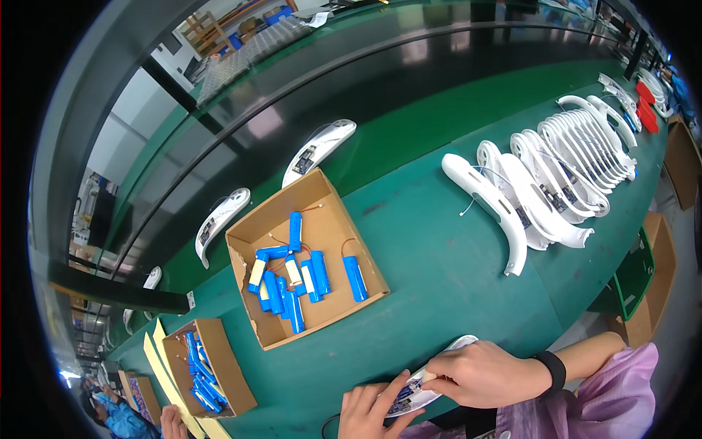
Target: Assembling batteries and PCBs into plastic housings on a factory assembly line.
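Note:
A white curved plastic housing half, with a circuit board inside, lies low in the view at the table's near edge. The fingers of my left hand hold its left end. Over its right part bends my right hand, with a black band on the wrist. Thumb and forefinger are pinched together inside the shell, and whatever they grip is too small or hidden to make out. Beyond my hands stands an open cardboard box with several blue wrapped battery packs, some bearing pale yellow pads and thin wires.
Many white housing parts stand in a row at the right. Two more open shells lie behind the box. At left, a smaller carton holds blue packs beside yellow strips. Another person's hand touches there. Red parts lie far right.

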{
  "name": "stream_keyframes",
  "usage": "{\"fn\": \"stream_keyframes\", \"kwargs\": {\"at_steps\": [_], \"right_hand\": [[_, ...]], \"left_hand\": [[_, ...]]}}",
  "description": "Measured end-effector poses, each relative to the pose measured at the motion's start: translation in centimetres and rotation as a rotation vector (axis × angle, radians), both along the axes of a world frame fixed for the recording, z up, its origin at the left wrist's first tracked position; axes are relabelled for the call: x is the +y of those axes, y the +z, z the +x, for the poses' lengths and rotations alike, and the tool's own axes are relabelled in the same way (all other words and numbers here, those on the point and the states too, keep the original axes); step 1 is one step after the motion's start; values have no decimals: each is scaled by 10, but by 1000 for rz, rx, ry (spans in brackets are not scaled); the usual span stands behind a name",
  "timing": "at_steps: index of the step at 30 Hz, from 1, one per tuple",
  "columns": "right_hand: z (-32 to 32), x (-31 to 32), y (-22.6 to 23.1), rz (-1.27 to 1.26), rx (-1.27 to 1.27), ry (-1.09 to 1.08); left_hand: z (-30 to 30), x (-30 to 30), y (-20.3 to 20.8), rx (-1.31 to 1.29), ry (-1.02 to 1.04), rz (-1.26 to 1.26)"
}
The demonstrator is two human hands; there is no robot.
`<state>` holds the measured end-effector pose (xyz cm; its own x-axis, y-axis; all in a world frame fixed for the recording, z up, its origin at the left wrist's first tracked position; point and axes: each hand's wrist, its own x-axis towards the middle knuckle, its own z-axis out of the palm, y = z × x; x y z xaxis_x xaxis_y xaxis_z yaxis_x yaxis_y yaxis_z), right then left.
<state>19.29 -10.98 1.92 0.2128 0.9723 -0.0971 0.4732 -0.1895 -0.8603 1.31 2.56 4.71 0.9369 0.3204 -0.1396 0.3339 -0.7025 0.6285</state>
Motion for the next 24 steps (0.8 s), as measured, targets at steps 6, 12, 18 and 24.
{"fn": "stream_keyframes", "kwargs": {"at_steps": [6, 12, 18, 24], "right_hand": [[-4, -3, 6, -2, -80, 6], [-11, -7, -5, 63, -112, -60], [-10, -7, 0, 105, -164, -72], [-15, -6, -6, 166, -204, -72]], "left_hand": [[-2, 0, -3, 2, 15, -44], [-4, -1, -6, -5, 53, -95], [1, -2, -2, 8, 26, -85], [-2, 0, -6, 13, 117, -72]]}}
